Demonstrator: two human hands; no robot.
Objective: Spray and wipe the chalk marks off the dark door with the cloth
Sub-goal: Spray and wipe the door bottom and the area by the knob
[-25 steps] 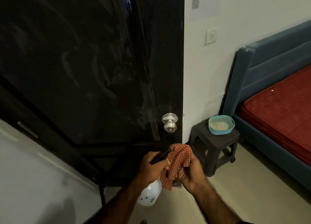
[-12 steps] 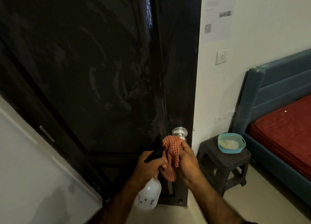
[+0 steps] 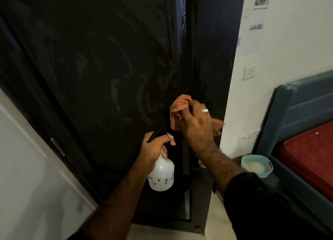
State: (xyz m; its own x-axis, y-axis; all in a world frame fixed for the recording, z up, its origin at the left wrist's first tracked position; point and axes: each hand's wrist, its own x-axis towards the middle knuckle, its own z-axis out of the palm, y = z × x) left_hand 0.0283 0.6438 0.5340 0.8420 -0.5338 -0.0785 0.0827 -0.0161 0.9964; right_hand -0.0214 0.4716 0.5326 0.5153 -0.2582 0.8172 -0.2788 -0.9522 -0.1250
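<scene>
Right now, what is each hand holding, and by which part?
The left hand grips the white spray bottle by its black trigger head and neck. The right hand holds the bunched checked cloth against the dark door.

Paper sheet on the wall (image 3: 255,19): carried two small dark pictures and a short line of print under the upper one; the print was too small and blurred to read.
Spray bottle (image 3: 161,173): bore small dark printed marks low on its white body, more like little figures than letters; none could be read.
Door, cloth, wall switch: showed no lettering.
</scene>
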